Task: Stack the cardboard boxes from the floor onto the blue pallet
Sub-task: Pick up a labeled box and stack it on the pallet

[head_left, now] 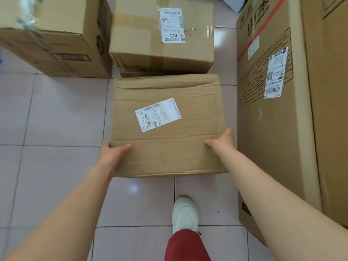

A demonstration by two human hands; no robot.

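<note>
Gripping the creased cardboard box [165, 127] at its two near corners, we have the left hand [111, 154] on the left edge with the thumb pressed flat on top and the other fingers hidden round the side; the right hand [222, 143] clasps the right edge the same way, thumb on top, fingers curled out of sight. We cannot tell whether the box rests on the tiled floor [56, 119] or hangs just above it. Its far edge sits just beside a taped box [162, 38], with a larger box [54, 36] to that one's left. A tall carton [271, 102] stands close along the right edge, leaving only a thin gap. Bare tiles lie open on the left and toward us, where a white shoe [185, 213] stands
</note>
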